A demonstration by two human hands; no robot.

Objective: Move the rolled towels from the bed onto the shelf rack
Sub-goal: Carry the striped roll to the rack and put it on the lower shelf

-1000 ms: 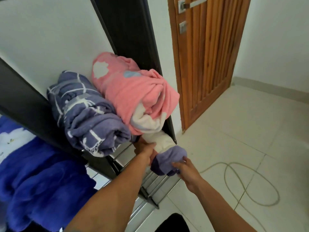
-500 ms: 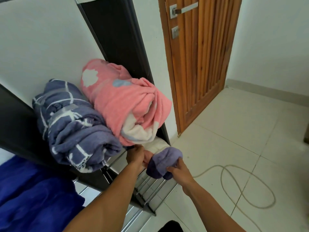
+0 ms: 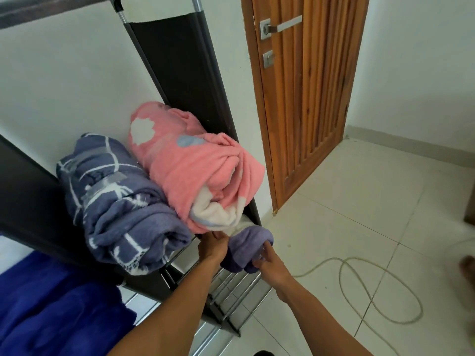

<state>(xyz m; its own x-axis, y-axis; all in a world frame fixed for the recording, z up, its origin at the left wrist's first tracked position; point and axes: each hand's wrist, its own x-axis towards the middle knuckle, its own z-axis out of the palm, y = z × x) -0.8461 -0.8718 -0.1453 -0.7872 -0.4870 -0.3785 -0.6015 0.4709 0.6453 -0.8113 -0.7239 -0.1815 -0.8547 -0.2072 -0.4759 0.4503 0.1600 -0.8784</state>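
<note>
Though softly rolled, lavender towel (image 3: 248,249), cream-cored.

wooden door (image 3: 303,98) shut | cord (image 3: 359,286) looped on tiled floor (image 3: 372,214)

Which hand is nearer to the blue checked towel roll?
Left. The left hand sits just right of the blue checked towel roll, near its front end; the right hand is farther right, beyond the small purple towel.

Lavender towel (image 3: 248,249) pushed further in under pink roll (image 3: 195,170); right hand (image 3: 267,263) now gripping its end.
</note>
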